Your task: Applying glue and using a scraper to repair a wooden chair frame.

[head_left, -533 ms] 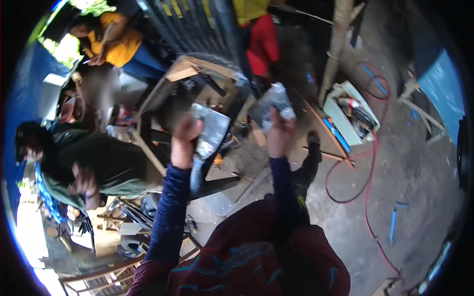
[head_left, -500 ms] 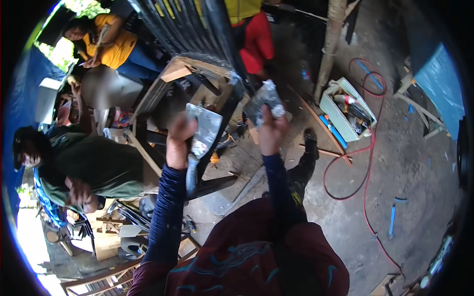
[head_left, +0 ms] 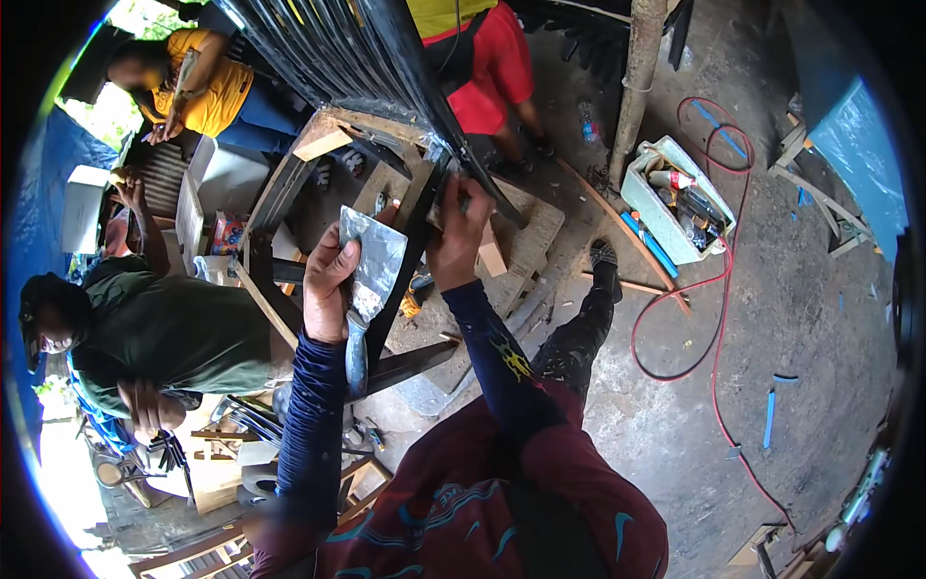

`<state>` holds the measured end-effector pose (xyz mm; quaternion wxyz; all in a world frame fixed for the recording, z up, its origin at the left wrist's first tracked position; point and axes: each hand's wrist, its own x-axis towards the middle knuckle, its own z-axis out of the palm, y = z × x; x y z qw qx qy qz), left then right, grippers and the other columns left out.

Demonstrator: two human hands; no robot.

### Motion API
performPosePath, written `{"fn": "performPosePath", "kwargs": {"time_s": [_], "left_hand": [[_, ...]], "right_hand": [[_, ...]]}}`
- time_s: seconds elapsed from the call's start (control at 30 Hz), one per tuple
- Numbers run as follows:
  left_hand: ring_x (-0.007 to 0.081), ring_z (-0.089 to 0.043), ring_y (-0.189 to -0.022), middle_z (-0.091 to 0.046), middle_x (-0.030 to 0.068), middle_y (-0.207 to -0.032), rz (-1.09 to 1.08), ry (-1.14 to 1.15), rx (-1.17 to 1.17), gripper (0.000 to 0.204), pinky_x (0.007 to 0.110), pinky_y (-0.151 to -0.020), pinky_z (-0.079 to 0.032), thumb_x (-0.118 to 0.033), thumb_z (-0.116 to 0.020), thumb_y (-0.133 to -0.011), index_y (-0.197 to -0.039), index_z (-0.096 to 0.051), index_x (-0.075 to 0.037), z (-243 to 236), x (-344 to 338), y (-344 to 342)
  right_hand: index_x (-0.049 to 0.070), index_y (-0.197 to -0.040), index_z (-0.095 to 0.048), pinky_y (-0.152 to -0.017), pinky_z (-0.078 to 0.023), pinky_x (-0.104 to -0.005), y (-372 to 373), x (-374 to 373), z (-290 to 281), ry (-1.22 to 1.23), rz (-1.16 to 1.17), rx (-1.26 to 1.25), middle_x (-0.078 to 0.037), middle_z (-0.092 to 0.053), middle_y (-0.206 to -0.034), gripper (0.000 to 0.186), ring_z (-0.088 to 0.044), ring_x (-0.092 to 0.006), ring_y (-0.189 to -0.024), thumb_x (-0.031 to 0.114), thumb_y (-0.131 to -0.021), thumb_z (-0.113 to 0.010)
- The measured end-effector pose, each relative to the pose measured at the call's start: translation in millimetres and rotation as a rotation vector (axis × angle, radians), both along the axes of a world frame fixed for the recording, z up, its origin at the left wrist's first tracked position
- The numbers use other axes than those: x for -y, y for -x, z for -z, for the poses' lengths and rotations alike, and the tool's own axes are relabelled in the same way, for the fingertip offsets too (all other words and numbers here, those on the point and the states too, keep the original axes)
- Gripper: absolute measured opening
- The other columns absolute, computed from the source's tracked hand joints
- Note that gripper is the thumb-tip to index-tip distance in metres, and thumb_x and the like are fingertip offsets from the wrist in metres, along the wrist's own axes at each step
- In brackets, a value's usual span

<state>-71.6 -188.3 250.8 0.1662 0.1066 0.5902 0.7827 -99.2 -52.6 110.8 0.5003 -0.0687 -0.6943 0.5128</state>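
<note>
My left hand point(head_left: 328, 285) is closed on a wide putty knife point(head_left: 379, 253), its thumb pressing the blade's edge. The blade is smeared with pale filler, and the worn blue handle point(head_left: 357, 359) points down toward me. My right hand point(head_left: 461, 232) is closed at the upright corner of a dark wooden chair frame point(head_left: 410, 227), fingers around a flat grey spreader that is now mostly hidden. Whitish filler point(head_left: 436, 152) sits on the joint just beyond those fingers. The chair's dark slatted back point(head_left: 357, 58) rises at the far side; a bare wood strip point(head_left: 321, 143) lies on its rim.
To the right stands a pale tool box point(head_left: 666, 227) full of tools, beside a long wooden strip point(head_left: 617, 232). A red hose point(head_left: 719, 386) loops over the floor. People in a green shirt point(head_left: 183, 328), yellow shirt point(head_left: 217, 87) and red shorts point(head_left: 492, 77) are close around the chair.
My right hand has moved left and forward, bringing the grey spreader from open air to the chair's corner. My left hand has shifted slightly left with the putty knife.
</note>
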Motion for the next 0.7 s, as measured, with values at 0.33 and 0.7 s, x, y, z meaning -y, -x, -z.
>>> {"fn": "performPosePath", "kwargs": {"time_s": [0.33,0.7], "left_hand": [[0.0164,-0.067,-0.103,-0.067,0.0152,-0.124,-0.054,-0.034,0.018,0.037,0.027,-0.093,-0.051,-0.015,-0.065,-0.097,-0.128,-0.057,0.004,-1,1,1],[0.0093,-0.065,-0.085,-0.068,0.0026,-0.101,-0.092,-0.051,0.098,0.026,0.022,-0.078,-0.051,-0.017,-0.067,-0.097,-0.116,-0.062,0.0,3,10,3]], "right_hand": [[0.001,-0.109,-0.067,-0.077,-0.054,-0.0292,-49,-82,-7,1.044,-0.671,0.363,-0.006,-0.067,-0.093,0.027,-0.067,-0.0188,-0.088,-0.001,-0.082,-0.065],[0.001,-0.099,-0.068,-0.07,-0.057,-0.0363,-12,-79,-73,1.065,-0.669,0.376,-0.009,-0.072,-0.092,0.012,-0.071,-0.021,-0.078,0.001,-0.087,-0.066]]}}
